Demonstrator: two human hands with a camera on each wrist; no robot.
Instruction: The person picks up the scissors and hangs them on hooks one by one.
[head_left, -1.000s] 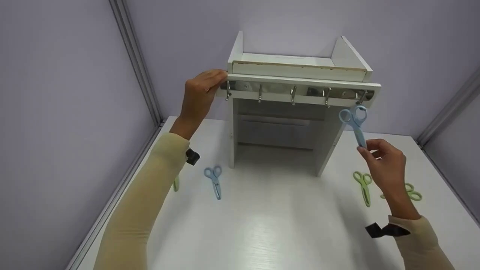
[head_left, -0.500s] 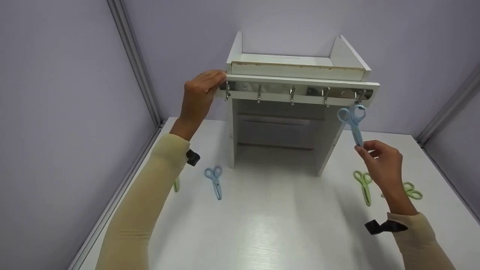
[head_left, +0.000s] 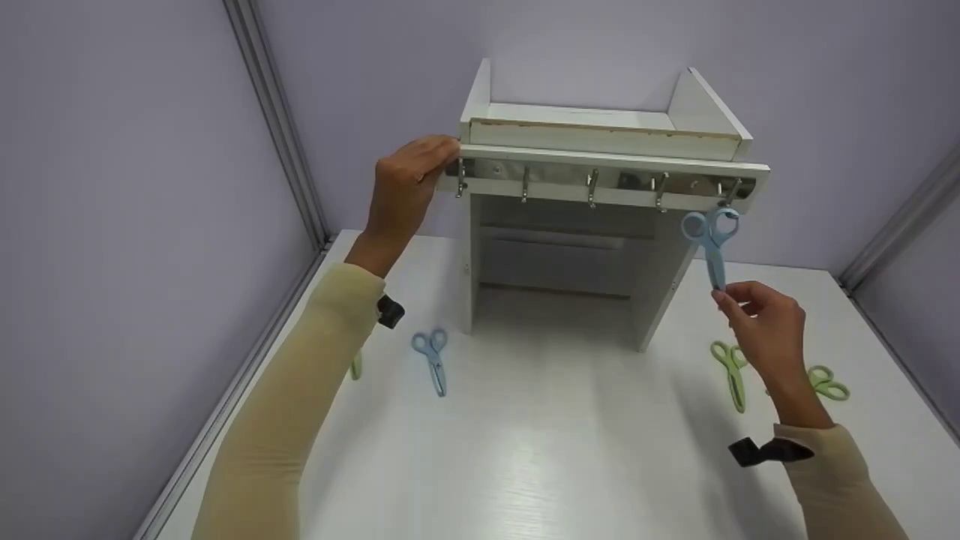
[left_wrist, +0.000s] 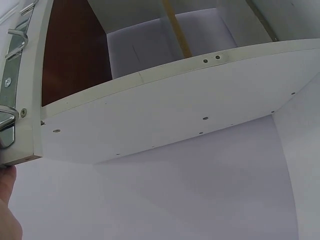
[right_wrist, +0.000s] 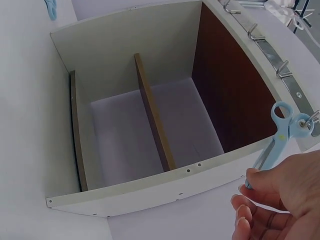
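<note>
Right hand: your right hand (head_left: 757, 326) pinched the blade tip of the blue scissors (head_left: 712, 244), fingers curled round it.
Scissors: they hung point-down, one handle ring on the rightmost hook (head_left: 726, 193) (the right wrist view shows the ring against that hook (right_wrist: 311, 119)).
Left hand: your left hand (head_left: 405, 187) gripped the left end of the hook rail (head_left: 600, 184), steadying the shelf (head_left: 607, 127).
Progress: by my reading, one pair was hung or nearly so, but you had not let go; four lay on the table (head_left: 525, 450).
Hooks: five, four bare.
Scissors count: five in all. Two blue: the hung pair and a second blue pair (head_left: 433, 358). Three green: one (head_left: 731, 371), another (head_left: 825, 382), and a third (head_left: 355, 365) half hidden by your left sleeve.
</note>
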